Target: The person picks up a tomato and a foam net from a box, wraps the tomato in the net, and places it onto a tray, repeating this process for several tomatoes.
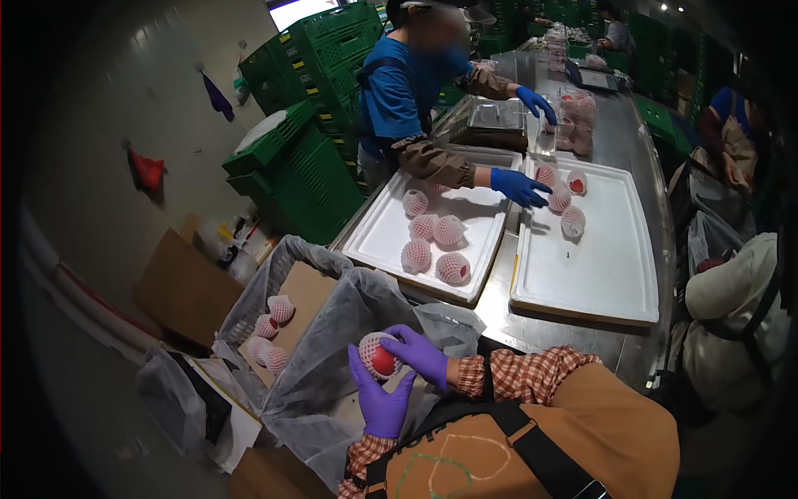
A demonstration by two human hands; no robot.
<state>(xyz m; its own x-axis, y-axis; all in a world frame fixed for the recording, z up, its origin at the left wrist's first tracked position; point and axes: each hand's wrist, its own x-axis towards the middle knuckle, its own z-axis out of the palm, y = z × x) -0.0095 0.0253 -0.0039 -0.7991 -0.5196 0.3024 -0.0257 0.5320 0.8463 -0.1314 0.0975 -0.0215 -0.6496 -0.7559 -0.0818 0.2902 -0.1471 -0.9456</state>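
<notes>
Over a box lined with grey plastic (pixel 309 399), both my purple-gloved hands hold a round red fruit in a white foam net (pixel 383 361). My left hand (pixel 381 406) cups it from below and the left, thumb and fingers around it. On its upper right side, my right hand (pixel 422 356) has its fingers closed against the net. A patch of red skin shows through the net's opening. Several netted fruits (pixel 272 353) lie in the box's far left part, beside a cardboard sheet (pixel 312 291).
Two white foam trays (pixel 378 237) (pixel 586 274) with netted fruits rest on the metal table (pixel 519 333). Across from me, a co-worker in blue gloves (pixel 519 188) reaches over them. Green crates (pixel 291 175) are stacked behind, and clear packs of fruit (pixel 575 121) stand farther along.
</notes>
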